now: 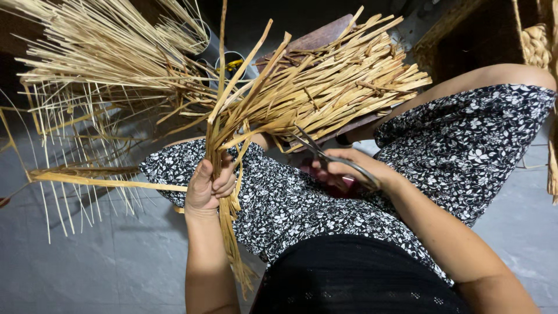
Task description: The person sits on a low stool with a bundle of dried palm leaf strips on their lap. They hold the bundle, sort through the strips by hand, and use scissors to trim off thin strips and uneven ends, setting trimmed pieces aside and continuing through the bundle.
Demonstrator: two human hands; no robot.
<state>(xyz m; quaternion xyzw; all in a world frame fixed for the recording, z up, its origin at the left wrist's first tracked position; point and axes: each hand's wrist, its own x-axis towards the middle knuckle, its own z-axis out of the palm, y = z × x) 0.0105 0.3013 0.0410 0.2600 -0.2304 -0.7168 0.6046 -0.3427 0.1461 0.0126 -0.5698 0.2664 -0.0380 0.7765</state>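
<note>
Fanning straw bundle (256,99) above left hand (207,187)

Single view, head-mounted, no second camera so no overlap. Looks steeply down and slightly forward over the wearer's lap. Close range: left hand (208,185) and right hand (349,168) sit mid-frame, forearms run out the bottom edge. Straw bundle (302,87) fills the upper half, grey floor (87,261) shows lower left. Wide lens, edges bend a bit.
</note>
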